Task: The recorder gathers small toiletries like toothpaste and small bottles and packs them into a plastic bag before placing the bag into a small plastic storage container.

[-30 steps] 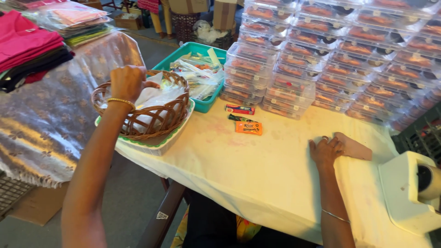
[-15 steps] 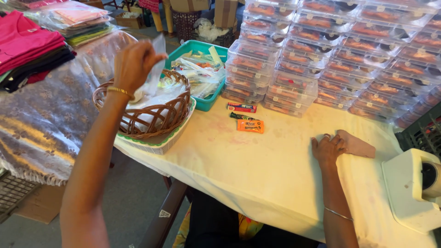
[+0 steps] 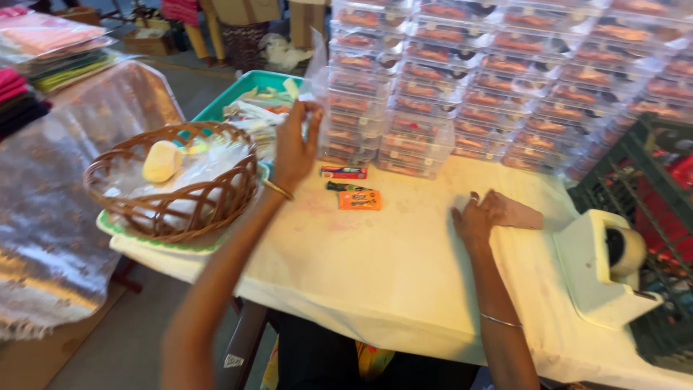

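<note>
Overhead, a thin clear plastic bag (image 3: 315,68), upright and see-through, pinched in the left hand (image 3: 294,148) grip.

clear plastic bag (image 3: 316,68) (seemingly empty) held upright above the table; flat brown card (image 3: 518,214) lies on the cloth.

Bare arms, a thin bangle (image 3: 277,189) on each wrist

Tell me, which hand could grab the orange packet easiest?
Probably the left hand: it hovers just above and beside the orange packet, though it holds a clear bag. The right hand rests farther off, on a brown piece.
</note>
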